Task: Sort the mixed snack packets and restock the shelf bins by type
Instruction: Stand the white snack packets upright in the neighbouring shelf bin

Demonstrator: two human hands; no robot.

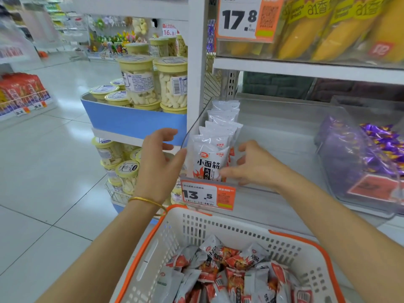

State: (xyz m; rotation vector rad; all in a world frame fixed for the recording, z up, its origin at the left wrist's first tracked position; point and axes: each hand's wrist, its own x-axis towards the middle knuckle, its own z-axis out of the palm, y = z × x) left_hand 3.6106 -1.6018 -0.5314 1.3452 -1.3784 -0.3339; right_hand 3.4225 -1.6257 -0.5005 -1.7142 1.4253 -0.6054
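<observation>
A row of white snack packets with black characters and a red flame stands upright in a clear shelf bin, at its left side. My left hand is spread open just left of the front packet, thumb near its edge. My right hand is to the right of the row with fingers relaxed, the index fingertip touching the front packet's lower right corner. Below, a white basket with orange trim holds several more of the same packets.
An orange price tag reading 13.5 hangs on the bin's front. Purple-wrapped candies fill the clear bin to the right. Yellow-lidded jars stack on the end shelf at left. Yellow bags sit on the upper shelf. Tiled aisle floor lies left.
</observation>
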